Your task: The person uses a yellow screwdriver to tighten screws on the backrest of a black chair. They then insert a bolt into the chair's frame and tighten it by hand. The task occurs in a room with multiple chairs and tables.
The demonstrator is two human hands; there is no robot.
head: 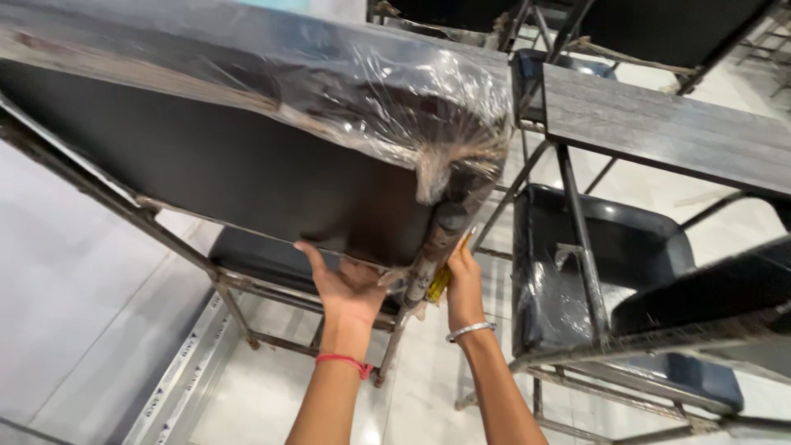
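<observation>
Plastic wrap [412,107] is clinging to the black desk [247,165] filling the upper left of the frame, while the left hand [346,288] is bracing its underside, open-palmed, and the right hand [463,284] is gripping a yellow cutter [439,284] against the rusty leg [428,255], seemingly to slice the wrap

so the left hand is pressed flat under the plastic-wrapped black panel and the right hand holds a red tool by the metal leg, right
Not quite: the tool in the right hand is yellow, not red, as the head view shows. The rest stands: the left hand is pressed flat under the plastic-wrapped black panel, by the metal leg.
</observation>
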